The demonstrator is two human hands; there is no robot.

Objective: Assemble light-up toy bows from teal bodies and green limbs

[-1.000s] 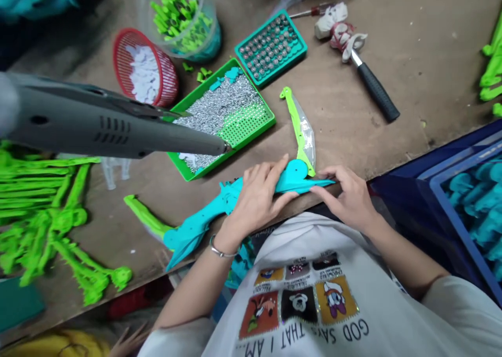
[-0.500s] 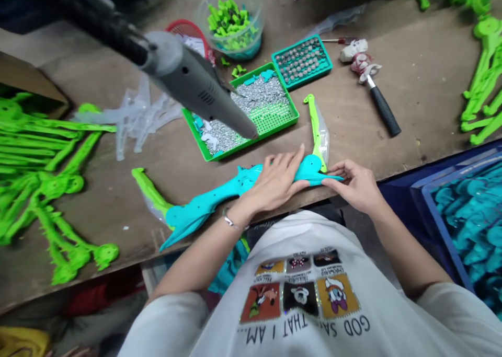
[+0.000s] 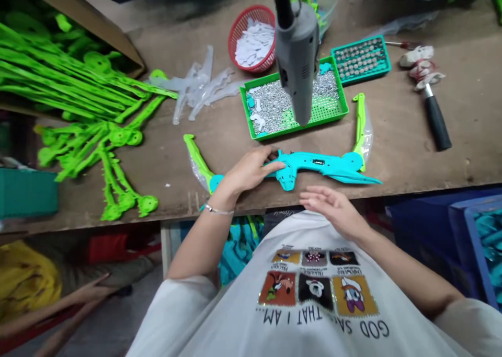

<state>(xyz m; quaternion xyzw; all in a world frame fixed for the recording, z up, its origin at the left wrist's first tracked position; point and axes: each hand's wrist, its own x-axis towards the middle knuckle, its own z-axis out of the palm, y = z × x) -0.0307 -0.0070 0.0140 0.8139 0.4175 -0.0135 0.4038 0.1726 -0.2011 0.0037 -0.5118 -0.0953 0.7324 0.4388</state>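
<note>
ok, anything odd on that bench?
White and teal plastic bits lie among silver metal pieces in the green perforated tray, looking unsorted. The black-handled hammer has its head bundled in white and red wrapping. The long teal plastic part shows no obvious damage.

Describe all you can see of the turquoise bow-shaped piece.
The turquoise bow-shaped plastic-looking piece lies lengthwise on the brown tabletop near its front edge. It has a blocky middle, a small dark rectangular marking right of that, small holes and a pointed right tip. Slim lime-green limbs with clear inserts meet both ends, angling away from the person. The left hand grips it left of centre, partly hiding it; the open right hand is apart from it.
</note>
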